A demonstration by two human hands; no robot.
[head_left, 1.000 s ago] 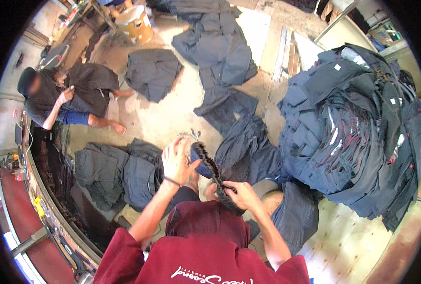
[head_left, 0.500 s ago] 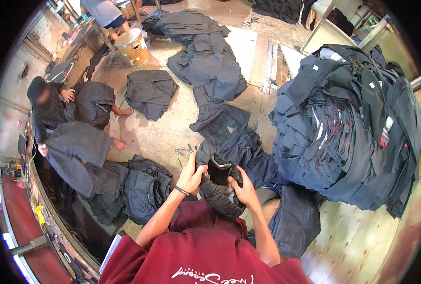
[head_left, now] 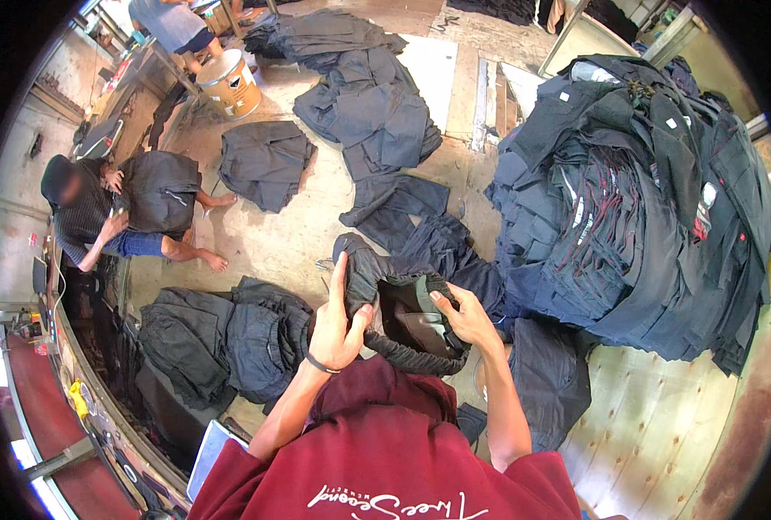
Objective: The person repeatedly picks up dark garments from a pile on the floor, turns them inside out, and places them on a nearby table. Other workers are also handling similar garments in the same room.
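Note:
Between my hands is a dark garment with a gathered, elastic-looking waistband [head_left: 416,355], probably a pair of trousers or shorts. Its opening faces up and shows a paler lining inside. My left hand [head_left: 338,331] grips the left side of the band, thumb on the inner edge and index finger stretched along the outside. On the opposite side, my right hand [head_left: 469,321] pinches the rim with the thumb on top. The rest of the garment hangs low, and its lower part is hidden from view.
A large heap of dark garments [head_left: 567,260] stands to the right. Folded dark trousers [head_left: 546,381] lie by my right arm, and a stack [head_left: 268,338] by my left. At the left a co-worker [head_left: 86,212] sits with a dark garment. A drum [head_left: 231,87] stands farther back.
The waistband has been spread wider and turned, and my left index finger now points upward. The co-worker has let go of one garment, which now lies on the stack.

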